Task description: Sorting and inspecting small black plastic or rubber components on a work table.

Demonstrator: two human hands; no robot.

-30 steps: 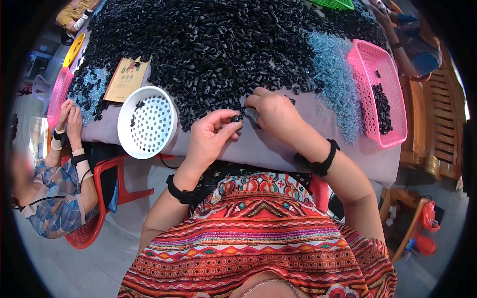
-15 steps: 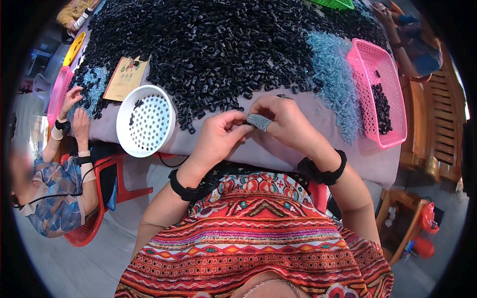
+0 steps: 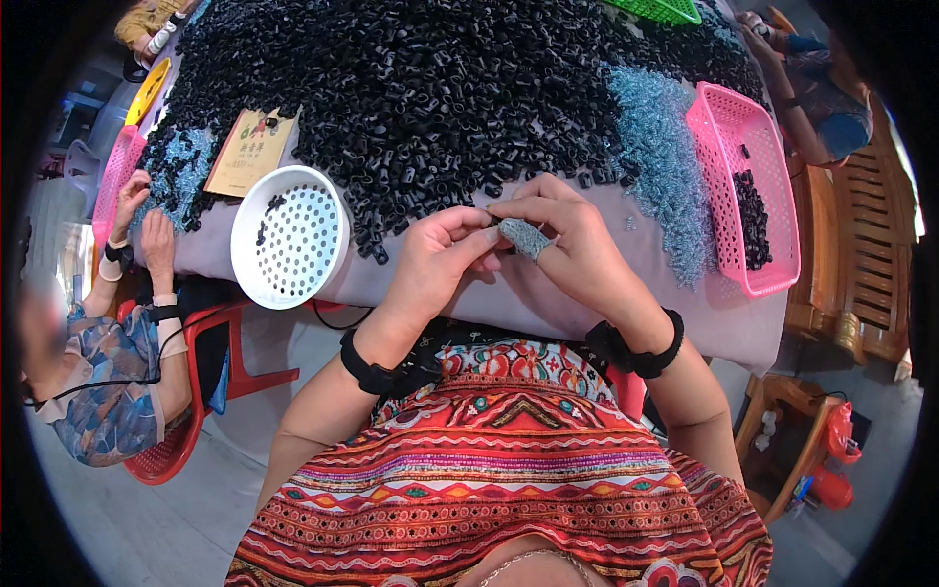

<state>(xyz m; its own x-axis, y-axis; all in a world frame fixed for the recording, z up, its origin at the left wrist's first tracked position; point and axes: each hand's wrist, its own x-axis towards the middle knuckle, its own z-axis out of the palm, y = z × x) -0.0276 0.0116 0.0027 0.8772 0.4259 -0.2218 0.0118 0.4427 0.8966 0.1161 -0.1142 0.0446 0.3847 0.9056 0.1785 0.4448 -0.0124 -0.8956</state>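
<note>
My left hand [image 3: 445,256] and my right hand [image 3: 575,235] meet over the near edge of the table, fingertips touching. Both are closed in a pinch around something tiny, mostly hidden by the fingers. A grey textured wrap [image 3: 524,238] covers my right thumb. Just beyond my hands spreads a large heap of small black plastic pieces [image 3: 440,117], hollow and tube-like. To the right of it lies a pile of small clear bluish pieces [image 3: 660,157]. A white round basket with holes [image 3: 337,245] stands left of my hands, a few black pieces inside.
A pink rectangular basket [image 3: 700,132] at the right holds several black pieces. A yellow booklet [image 3: 240,166] lies behind the white basket. At the left a co-worker's hands [image 3: 147,220] rest by another bluish pile [image 3: 186,176]. A green basket [image 3: 670,8] stands far off.
My right fingers have shifted and the wrapped thumb has tilted downward. The dark piece that showed between my fingertips is now mostly hidden. The co-worker's farther hand has moved slightly.
</note>
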